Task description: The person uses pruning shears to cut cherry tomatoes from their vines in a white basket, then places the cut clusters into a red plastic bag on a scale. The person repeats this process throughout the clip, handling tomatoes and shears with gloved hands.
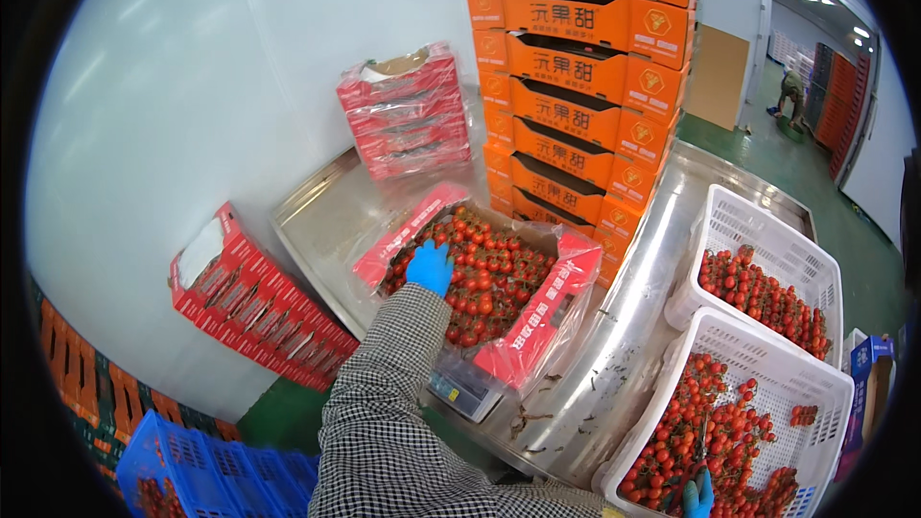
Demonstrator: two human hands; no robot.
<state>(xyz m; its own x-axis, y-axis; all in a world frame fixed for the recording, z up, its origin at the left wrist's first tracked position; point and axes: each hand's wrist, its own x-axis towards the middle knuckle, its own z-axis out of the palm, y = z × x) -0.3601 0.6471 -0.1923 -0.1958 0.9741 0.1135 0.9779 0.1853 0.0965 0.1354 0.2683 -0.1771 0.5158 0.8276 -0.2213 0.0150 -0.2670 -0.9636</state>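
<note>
My left hand [430, 267], in a blue glove, rests on cherry tomatoes on the vine [496, 259] inside a red cardboard box [529, 334] lined with clear plastic film. Its fingertips point away from me, and whether they grip a tomato is not visible. Beneath the box, a digital scale [464, 394] shows its front edge. At the lower right, my gloved right hand [698, 496] is closed around the handles of red-handled snips [704, 439]. Their thin blades lie over the tomato bunches [676, 417] in the nearer white plastic crate [799, 360].
A farther white crate [763, 230] holds more tomatoes. Orange cartons [561, 79] stand in a tall stack behind the box. Red cartons [410, 115] stand at the back, others [266, 302] at left. Stem scraps [529, 417] litter the metal table [611, 345]. Blue crates [216, 467] sit lower left.
</note>
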